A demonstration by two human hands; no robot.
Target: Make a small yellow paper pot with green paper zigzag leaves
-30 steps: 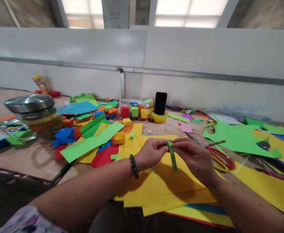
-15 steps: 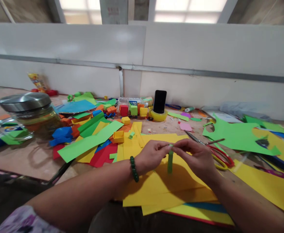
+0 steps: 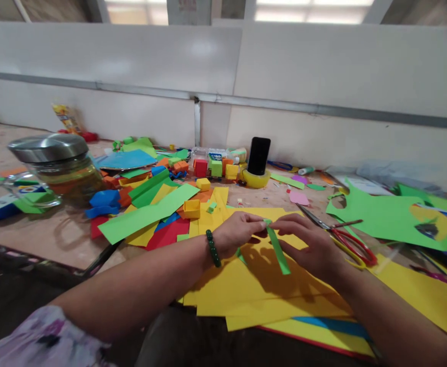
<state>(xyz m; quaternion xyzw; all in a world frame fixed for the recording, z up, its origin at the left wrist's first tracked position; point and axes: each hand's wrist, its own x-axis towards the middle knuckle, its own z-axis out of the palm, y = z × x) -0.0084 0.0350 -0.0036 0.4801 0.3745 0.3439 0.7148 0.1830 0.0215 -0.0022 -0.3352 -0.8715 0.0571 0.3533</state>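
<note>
My left hand (image 3: 238, 230), with a bead bracelet at the wrist, pinches the top end of a narrow green paper strip (image 3: 279, 253) between thumb and fingertips. The strip hangs down slanting to the right, its lower end loose above the yellow paper sheets (image 3: 231, 293). Close beside the strip's upper part is my right hand (image 3: 310, 242), its fingers apart and lightly bent; whether a fingertip touches the paper cannot be told. Another bit of green paper (image 3: 241, 256) shows below my left hand, partly hidden by it.
Red-and-yellow-handled scissors (image 3: 345, 239) lie right of my right hand. Small folded paper boxes, among them an orange one (image 3: 191, 209), sit at the left with paper scraps. A lidded glass jar (image 3: 60, 176) stands far left. A phone (image 3: 259, 155) leans in a yellow tape roll (image 3: 254, 178).
My right fingers have spread and drawn away from the pinch. The green strip has swung from hanging straight down to slanting right. The view has shifted slightly.
</note>
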